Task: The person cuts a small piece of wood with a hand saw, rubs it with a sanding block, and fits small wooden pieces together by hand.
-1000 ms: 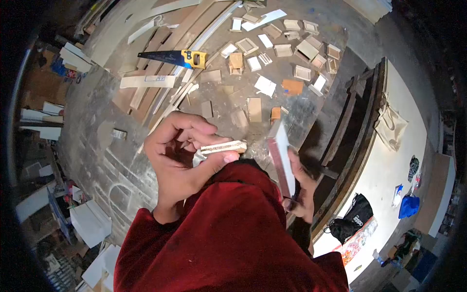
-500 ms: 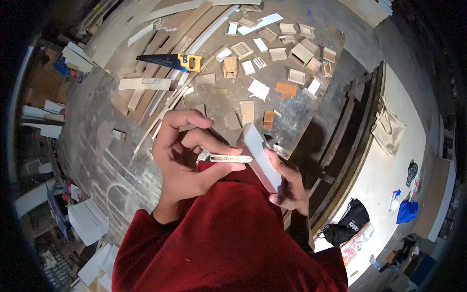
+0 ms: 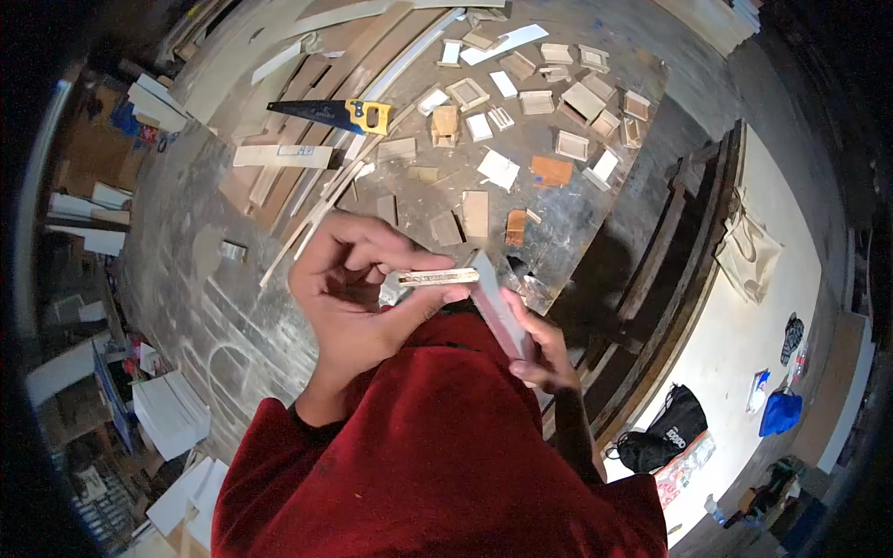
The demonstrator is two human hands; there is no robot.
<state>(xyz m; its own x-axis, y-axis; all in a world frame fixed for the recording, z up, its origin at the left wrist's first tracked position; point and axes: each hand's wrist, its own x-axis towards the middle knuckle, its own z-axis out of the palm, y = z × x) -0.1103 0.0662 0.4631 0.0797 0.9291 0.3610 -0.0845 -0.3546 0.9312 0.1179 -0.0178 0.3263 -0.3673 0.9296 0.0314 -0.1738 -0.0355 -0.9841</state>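
My left hand (image 3: 358, 288) is closed, pinching a small flat piece of wood (image 3: 433, 277) between thumb and fingers. Its narrow, rough pale edge faces up toward me. My right hand (image 3: 542, 346) grips the lower end of a white rectangular block (image 3: 498, 307) with a pinkish side. This block slants down to the right, and its upper end touches or nearly touches the right end of the wood piece. Both things are up in front of my red top (image 3: 437, 418), above the floor.
Many small wooden boxes and panels (image 3: 475, 214) lie scattered on the floor ahead. A yellow-handled handsaw (image 3: 321, 114) rests on long boards (image 3: 279, 177) at upper left. To the right stands a white-topped table (image 3: 744, 344) with a tote bag (image 3: 748, 253) and a black drawstring bag (image 3: 667, 430).
My left hand and the wood piece have moved up slightly. The block in my right hand has shifted down relative to the piece and its tilt has changed a little.
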